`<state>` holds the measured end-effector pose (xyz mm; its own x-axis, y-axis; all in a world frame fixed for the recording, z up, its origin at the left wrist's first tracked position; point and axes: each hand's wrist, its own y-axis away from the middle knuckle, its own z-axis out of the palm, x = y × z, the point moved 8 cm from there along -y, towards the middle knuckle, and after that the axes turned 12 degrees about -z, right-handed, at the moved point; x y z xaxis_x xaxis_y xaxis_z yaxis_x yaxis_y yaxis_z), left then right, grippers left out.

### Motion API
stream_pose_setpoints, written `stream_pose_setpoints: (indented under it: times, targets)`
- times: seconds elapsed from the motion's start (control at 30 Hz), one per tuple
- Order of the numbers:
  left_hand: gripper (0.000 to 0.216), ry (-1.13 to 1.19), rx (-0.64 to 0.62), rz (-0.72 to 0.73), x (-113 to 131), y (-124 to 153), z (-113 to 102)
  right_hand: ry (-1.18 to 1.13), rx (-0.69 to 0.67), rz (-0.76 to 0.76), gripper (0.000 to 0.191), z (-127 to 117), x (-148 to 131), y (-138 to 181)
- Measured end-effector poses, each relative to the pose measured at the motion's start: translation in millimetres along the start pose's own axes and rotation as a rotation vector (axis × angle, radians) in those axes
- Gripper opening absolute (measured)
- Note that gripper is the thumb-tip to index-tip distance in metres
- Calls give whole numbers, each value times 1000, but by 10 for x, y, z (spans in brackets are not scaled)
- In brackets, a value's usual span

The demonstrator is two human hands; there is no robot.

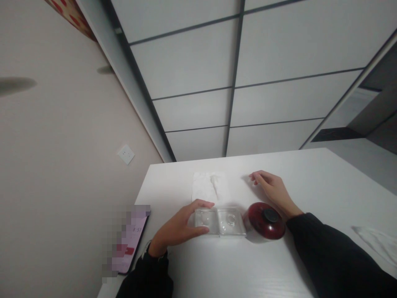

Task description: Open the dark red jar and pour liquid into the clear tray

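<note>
My left hand point(180, 225) grips the left end of a clear plastic case point(232, 223), thumb along the near side and fingers along the far side. The case lies on the table in two square halves, with a small round clear shape in the right one. My right hand point(269, 186) rests on the table beyond a dark red lidded pot point(259, 217), its fingers curled in. Whatever those fingers may hold is hidden. The pot has a black knob and stands against the right end of the case.
Beyond the case, a white paper sheet point(201, 182) carries a crumpled white strip point(215, 186). A phone point(133, 244), partly blurred out, lies at the table's left edge. White cloth or plastic point(375, 240) is at right. The table point(217, 269) meets a wall on the left.
</note>
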<state>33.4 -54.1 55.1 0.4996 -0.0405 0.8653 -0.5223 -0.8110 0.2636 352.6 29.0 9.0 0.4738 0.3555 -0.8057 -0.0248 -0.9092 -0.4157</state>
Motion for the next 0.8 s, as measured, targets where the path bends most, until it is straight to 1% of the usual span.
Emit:
stream_pose_setpoints:
  times: [0.03,0.1,0.17,0.2,0.33,0.4,0.47,0.53,0.63,0.7,0.8]
  targets:
    - [44,7,17,-8,-13,-9,-11,-1,2,0,42,0,-1,1]
    - [34,9,38,-6,-29,-20,-24,-3,5,-2,43,2,-2,2]
    - [25,-3,30,11,-36,-16,-24,-6,7,-5,45,6,-3,3]
    - [24,-12,16,23,-35,-7,-19,-7,8,-7,46,8,-3,3]
    - [42,-31,-29,65,-26,21,0,-5,6,-15,46,10,-2,-3]
    - [49,-28,-18,65,-28,9,5,-2,2,-19,46,7,-2,-5]
    - [44,-19,19,59,-28,-14,0,0,0,-20,46,4,-1,-5]
    - [33,-11,60,56,-19,-27,-10,0,-2,-19,45,5,2,-2]
    - [25,-29,77,66,17,-8,-12,1,-3,-16,44,12,13,1]
    - [28,-53,61,78,48,19,-3,2,-2,-14,45,17,22,1]
    - [41,-47,33,70,54,32,17,5,3,-14,45,18,27,4]
